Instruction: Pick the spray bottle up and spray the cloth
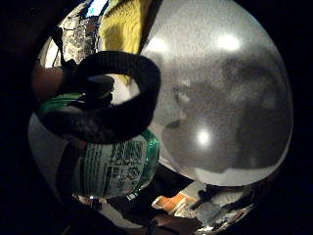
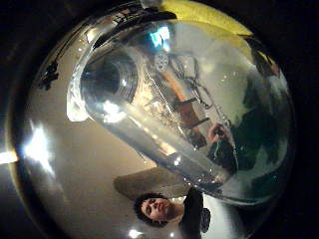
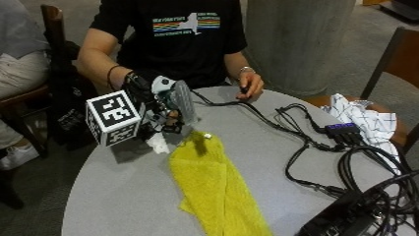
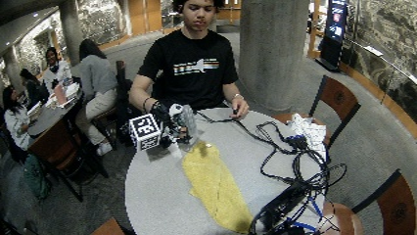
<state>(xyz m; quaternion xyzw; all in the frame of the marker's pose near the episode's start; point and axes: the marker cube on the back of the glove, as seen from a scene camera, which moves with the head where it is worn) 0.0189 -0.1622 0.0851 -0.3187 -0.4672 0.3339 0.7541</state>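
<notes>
Around you on the round grey bench [image 3: 118, 196] lie a tangle of black cables [image 3: 308, 142], a small black hub [image 3: 342, 130] and a black device [image 3: 340, 221] at the near right edge. One white patterned cloth [image 3: 360, 115] sits on the chair at the far right, well apart from your work. Your bare hand [image 3: 250, 86] rests at the bench's far edge, touching a cable.

There is one spray bottle [image 3: 178, 101] and one yellow cloth [image 3: 216, 189]. The cloth stretches lengthwise from just beside your right hand [image 3: 147, 96] toward the near edge.

Your grip is curled round the spray bottle, held above the bench at the cloth's far end. The bottle's long axis is tilted, its clear base leaning toward the cloth. The palm views show its clear body [image 2: 149, 114] and its green-and-white label [image 1: 115, 166] close to the palm.
</notes>
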